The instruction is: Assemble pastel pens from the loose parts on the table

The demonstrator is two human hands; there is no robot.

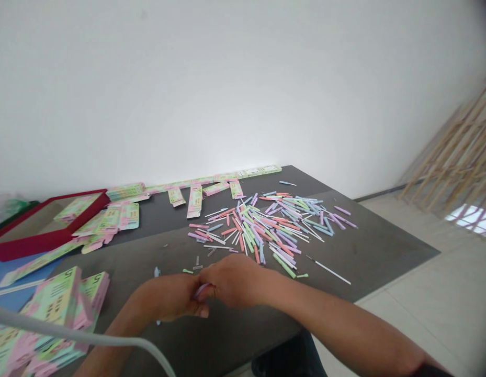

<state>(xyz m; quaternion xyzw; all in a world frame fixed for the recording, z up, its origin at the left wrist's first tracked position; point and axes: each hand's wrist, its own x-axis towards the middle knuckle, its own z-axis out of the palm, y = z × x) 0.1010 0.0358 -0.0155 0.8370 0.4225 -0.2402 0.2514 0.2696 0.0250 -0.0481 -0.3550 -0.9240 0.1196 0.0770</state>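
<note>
My left hand [174,297] and my right hand [235,280] meet over the front of the dark table, fingers closed together. Between them shows a small purple pen part [202,290], mostly covered by the fingers. A light blue piece [157,272] sticks out beyond my left wrist; whether it lies on the table cannot be told. Past my right hand spreads a loose heap of pastel pen parts [262,225] with thin white sticks like refills. Small clear pieces [197,260] and a light green bit [188,271] lie just beyond my fingers.
Printed pastel boxes [58,298] are stacked at the left, with flattened ones [194,200] along the wall. A red open box [34,246] stands at the far left. A white cable [89,337] crosses the lower left corner. Wooden lattice [458,152] leans at the right.
</note>
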